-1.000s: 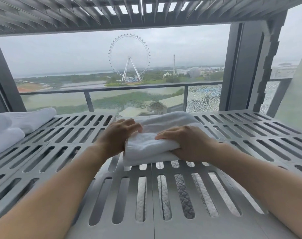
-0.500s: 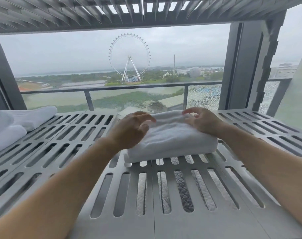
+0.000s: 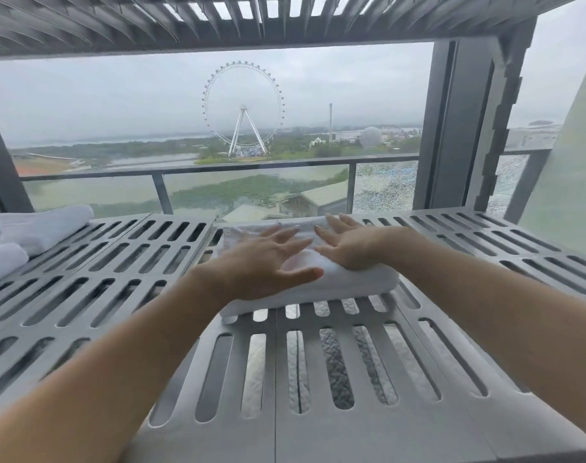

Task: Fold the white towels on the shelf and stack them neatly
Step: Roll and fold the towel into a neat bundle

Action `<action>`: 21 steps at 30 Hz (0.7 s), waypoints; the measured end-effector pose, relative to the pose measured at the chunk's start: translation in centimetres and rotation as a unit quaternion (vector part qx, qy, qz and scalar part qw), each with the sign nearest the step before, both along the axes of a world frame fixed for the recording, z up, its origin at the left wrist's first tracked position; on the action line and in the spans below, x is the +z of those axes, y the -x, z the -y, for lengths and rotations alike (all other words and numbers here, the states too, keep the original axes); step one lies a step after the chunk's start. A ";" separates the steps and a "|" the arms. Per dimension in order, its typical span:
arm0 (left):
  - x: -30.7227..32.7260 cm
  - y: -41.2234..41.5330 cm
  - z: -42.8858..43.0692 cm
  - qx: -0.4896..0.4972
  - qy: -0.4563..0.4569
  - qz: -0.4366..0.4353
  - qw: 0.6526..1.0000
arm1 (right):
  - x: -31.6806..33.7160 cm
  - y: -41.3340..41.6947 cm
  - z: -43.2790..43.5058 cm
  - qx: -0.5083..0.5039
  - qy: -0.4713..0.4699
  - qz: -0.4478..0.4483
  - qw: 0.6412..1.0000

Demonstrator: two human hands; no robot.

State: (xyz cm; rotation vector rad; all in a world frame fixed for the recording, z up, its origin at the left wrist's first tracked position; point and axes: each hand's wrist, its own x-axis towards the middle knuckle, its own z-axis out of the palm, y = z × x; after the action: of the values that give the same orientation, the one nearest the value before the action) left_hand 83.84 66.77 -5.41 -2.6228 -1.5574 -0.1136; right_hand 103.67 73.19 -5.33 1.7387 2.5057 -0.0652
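Note:
A folded white towel [image 3: 338,289] lies on the grey slatted shelf [image 3: 318,396], in the middle. My left hand [image 3: 268,262] rests flat on the towel's left part, fingers spread. On its right part my right hand [image 3: 348,243] also lies flat with fingers apart. Both palms press down on the top; neither hand grips the cloth. At the shelf's far left sit more white towels [image 3: 27,235], loosely rolled or bunched.
Another slatted shelf [image 3: 218,18] runs close overhead. A thick grey upright post [image 3: 458,128] stands at the back right. Behind the shelf is a window with a balcony railing [image 3: 218,168]. A pale curtain [image 3: 569,182] hangs at the right edge.
The towel was folded over into a thicker bundle. My hands let go of its edges and now lie flat and open on top of it.

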 end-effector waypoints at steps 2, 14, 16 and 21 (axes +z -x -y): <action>0.1 -0.2 0.1 0.001 0.078 0.012 0.997 | -0.4 -0.2 0.0 0.013 -0.001 -0.020 1.000; -1.1 0.4 -0.6 -0.015 0.070 0.041 0.997 | 1.0 -0.1 0.6 -0.064 -0.034 -0.230 0.971; -1.2 0.2 -0.8 -0.020 0.049 0.045 0.998 | 1.0 0.0 0.5 -0.070 -0.044 -0.225 0.971; -0.7 -1.5 -1.6 -0.075 -0.042 0.156 0.984 | 2.3 -1.3 0.7 -0.110 -0.104 -0.148 0.977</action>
State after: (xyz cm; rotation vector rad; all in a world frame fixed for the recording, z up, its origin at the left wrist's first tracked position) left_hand 85.33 68.36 -6.07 -2.7545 -1.3916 -0.6143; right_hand 104.97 72.53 -3.06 2.2383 2.5834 -0.0873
